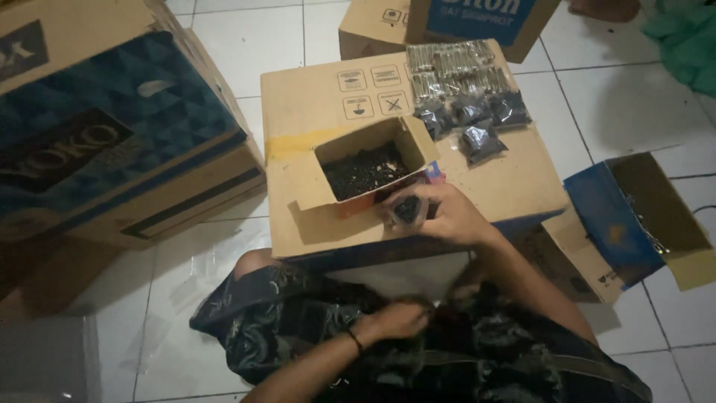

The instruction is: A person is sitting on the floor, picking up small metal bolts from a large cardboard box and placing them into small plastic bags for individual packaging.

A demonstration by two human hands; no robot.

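Observation:
My right hand (446,215) is closed around a small clear plastic bag (407,211) of dark little parts, at the near edge of a small open cardboard box (418,139) filled with the same dark parts (364,170). That box rests on a large flat carton (514,183) in front of me. My left hand (394,321) lies low in my lap on dark patterned cloth, fingers curled; what it grips is hidden. Several filled small bags (471,119) lie at the carton's far right, with rows of clear packets (451,63) behind them.
A big blue-and-brown carton (112,127) stands at the left on the white tiled floor. An open blue box (641,216) sits to the right. Another carton (447,22) stands at the back. Green cloth (682,37) lies at the top right.

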